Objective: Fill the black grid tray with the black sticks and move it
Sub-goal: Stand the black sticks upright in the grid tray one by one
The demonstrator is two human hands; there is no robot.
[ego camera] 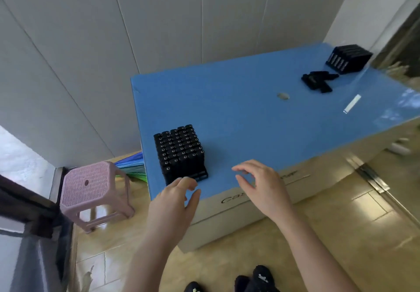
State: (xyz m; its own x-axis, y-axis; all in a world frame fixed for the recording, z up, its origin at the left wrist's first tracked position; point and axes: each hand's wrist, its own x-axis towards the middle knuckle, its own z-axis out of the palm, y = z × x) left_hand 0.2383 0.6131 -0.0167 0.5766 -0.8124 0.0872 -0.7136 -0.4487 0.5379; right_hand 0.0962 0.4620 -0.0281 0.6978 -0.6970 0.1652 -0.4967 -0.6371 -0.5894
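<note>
Left grip [175,194], right grip [261,187]: fingers relaxed, nothing held. Near corner of grid tray [180,153] is hidden by left grip; upper-right sticks [318,81] blurred.

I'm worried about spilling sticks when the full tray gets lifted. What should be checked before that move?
1. Load: the grid tray shows sticks in every visible slot: ok.
2. Free: the left hand, fingers relaxed, holds nothing: ok.
3. Free: the right hand holds nothing: ok.
4. Grip: neither hand grips the tray yet: not ok.
5. Edge margin: the tray stands near the corner of the blue tabletop: not ok.
6. Sticks seated firmly: cannot tell.
</note>
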